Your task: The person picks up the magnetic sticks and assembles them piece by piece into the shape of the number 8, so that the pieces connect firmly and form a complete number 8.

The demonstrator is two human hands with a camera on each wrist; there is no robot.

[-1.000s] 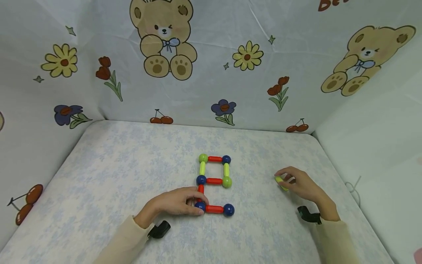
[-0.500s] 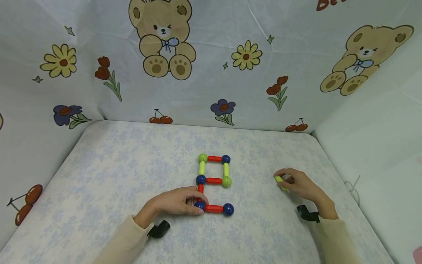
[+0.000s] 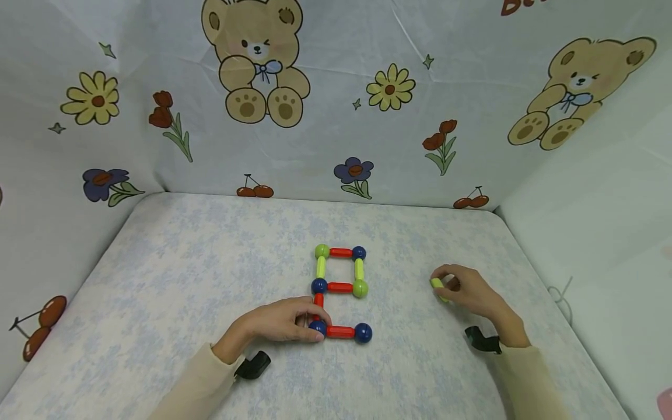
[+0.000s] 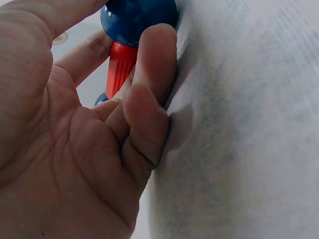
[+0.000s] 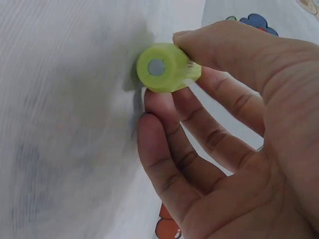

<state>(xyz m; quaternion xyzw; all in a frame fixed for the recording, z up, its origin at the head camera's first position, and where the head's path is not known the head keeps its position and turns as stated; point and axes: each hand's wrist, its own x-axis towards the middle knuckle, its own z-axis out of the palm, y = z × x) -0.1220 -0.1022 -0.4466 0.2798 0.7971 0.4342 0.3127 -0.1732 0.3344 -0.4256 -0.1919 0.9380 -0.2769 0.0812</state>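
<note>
A flat figure of magnetic sticks and balls lies mid-table: a square of red and yellow-green sticks with blue and green balls, a red stick running down from it, and a bottom red stick ending in a blue ball. My left hand grips the lower left blue ball between thumb and fingers, partly hiding it. To the right of the figure, my right hand pinches a yellow-green magnetic stick between thumb and fingers, close to the table. The stick's grey magnet end shows in the right wrist view.
A pale blue-patterned cloth covers the table. Behind it rises a white cloth wall printed with bears and flowers, with more white cloth at both sides. A thin white cord lies by the right edge. Each wrist carries a black camera.
My right hand has shifted slightly left with the yellow-green stick, towards the figure. My left hand stays on the lower left ball, and the figure looks the same.
</note>
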